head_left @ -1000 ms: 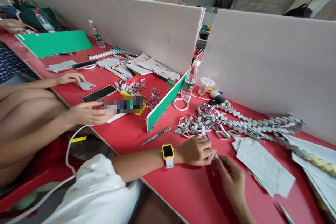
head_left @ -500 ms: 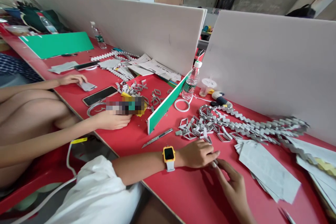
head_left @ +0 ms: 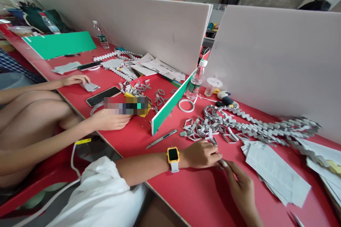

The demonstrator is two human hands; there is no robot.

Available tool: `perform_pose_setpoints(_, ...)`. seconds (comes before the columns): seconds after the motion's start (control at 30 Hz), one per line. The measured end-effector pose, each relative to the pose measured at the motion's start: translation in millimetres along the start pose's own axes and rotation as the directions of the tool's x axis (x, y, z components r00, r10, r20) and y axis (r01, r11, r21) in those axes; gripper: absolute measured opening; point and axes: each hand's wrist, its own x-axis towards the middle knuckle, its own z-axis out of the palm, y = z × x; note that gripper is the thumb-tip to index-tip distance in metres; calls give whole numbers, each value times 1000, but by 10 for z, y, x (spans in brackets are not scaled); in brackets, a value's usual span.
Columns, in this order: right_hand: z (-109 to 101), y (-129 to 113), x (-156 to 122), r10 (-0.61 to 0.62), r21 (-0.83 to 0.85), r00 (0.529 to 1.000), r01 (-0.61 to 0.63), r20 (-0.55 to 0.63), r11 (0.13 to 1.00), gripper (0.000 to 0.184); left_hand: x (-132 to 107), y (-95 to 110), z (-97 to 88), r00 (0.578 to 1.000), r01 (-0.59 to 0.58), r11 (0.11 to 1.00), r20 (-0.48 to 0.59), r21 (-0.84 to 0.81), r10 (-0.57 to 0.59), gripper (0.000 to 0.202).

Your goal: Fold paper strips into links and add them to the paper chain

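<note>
My left hand (head_left: 201, 154), with a yellow-cased watch (head_left: 173, 154) on its wrist, is closed with thumb and fingertips pressed together low over the red table. Meeting it fingertip to fingertip, my right hand (head_left: 241, 181) is pinched too. Between them is something small and greyish, mostly hidden by the fingers. Just beyond my left hand lies a heap of folded paper links (head_left: 198, 127). A woven chain of paper links (head_left: 269, 127) runs from there to the right. To the right of my right hand is a stack of cut paper sheets (head_left: 277, 170).
A craft knife (head_left: 161, 139) lies left of the links, near a green divider board (head_left: 170, 106). Behind stand a water bottle (head_left: 195, 81), a tape ring (head_left: 186, 105) and a lidded cup (head_left: 213, 86). At left, a co-worker's hand (head_left: 112, 118) rests near a phone (head_left: 103, 96).
My view has shifted slightly. My right hand has moved a little to the right, while both hands stay pinched together at the fingertips.
</note>
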Motion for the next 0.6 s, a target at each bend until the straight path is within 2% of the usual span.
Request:
perform_pose_setpoints(0.13,-12,-8,11,33,0,999,-33,11,999,30,-2,-14,41,999,-13,1000,-48,-15,13,40)
perform_pose_setpoints(0.33,-8,-4,-10,38,0,998,-38,39,999,30,-26,-16,94,999,-3,1000,-43,-18,3,37)
perform_pose_setpoints(0.43,-28,25,13,39,-22,999,-38,18,999,33,-30,-22,93,999,5,1000,-39,-21,-5,36)
perform_pose_setpoints(0.53,-89,106,95,-20,-158,999,14,-40,987,37,-15,-60,74,996,78,997,-47,-6,-79,36)
perform_pose_setpoints(0.6,-157,209,162,-69,-384,995,38,-67,922,48,1,-109,66,984,171,985,-55,16,-170,36)
